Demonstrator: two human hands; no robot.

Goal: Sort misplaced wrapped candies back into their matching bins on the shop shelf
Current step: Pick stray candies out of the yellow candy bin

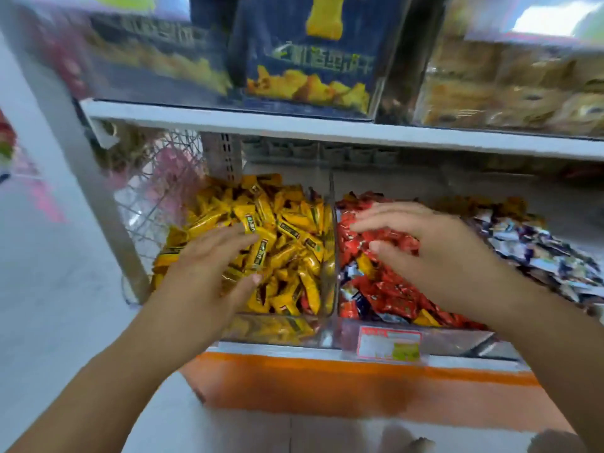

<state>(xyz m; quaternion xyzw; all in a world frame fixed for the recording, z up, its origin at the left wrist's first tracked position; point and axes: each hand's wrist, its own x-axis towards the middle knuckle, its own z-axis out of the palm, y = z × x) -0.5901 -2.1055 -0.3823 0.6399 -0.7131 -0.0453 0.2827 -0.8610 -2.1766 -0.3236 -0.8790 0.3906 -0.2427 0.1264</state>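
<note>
A misplaced yellow candy (pixel 366 267) lies in the middle bin (pixel 457 336) among the red candies (pixel 392 294), close to the clear wall which divides this bin from the left bin (pixel 277 328). Its long axis runs diagonally, from far-left to near-right. A second yellow piece (pixel 425 318) lies at the front wall of the same bin, also diagonal. The right hand (pixel 434 256) is above the red pile, palm down, with fingers spread and only a little bent; it grasps nothing. The left hand (pixel 209 266) is above the yellow candies (pixel 294 223) in the left bin, fingers nearly straight and thumb held apart, released. Just beside its fingertips one yellow bar (pixel 259 253) lies with its long axis pointing away from the person. To the right is a pile of blue and white wrappers (pixel 539 250). A price label (pixel 389 346) is on the shelf edge above an orange strip (pixel 327 371). The upper shelf (pixel 294 125) carries blurred blue boxes (pixel 310 60).
</note>
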